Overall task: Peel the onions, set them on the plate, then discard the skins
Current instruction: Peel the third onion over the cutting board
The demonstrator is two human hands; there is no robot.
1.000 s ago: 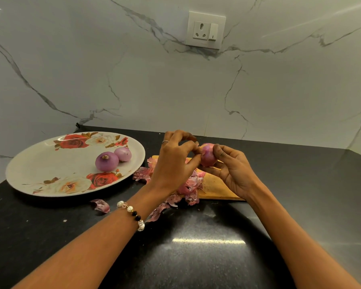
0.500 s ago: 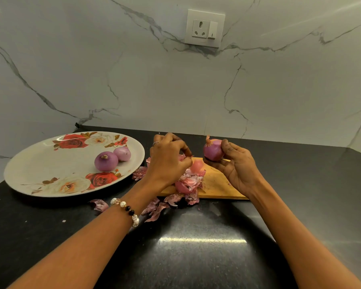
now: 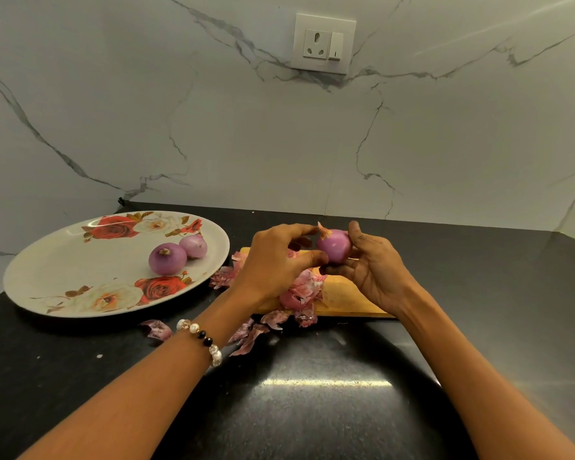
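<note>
Above the cutting board (image 3: 346,298), my right hand (image 3: 375,273) cups the onion (image 3: 335,245), fingers clamped round it. My left hand (image 3: 276,260) has fingers pinched at the skin tag (image 3: 324,231) on its top. Risk, as I judge it: the bare bulb looks slick; a hard tug could pop it loose onto the table (image 3: 312,410). Plate (image 3: 63,260) holds two peeled onions (image 3: 167,258), touching. Loose skins (image 3: 301,290) lie on board and table, none discarded.

Two onions (image 3: 176,255) sit touching on the plate (image 3: 63,270), left of the board (image 3: 346,300). Skins (image 3: 299,290) lie on the board and on the counter (image 3: 312,410) before it.
</note>
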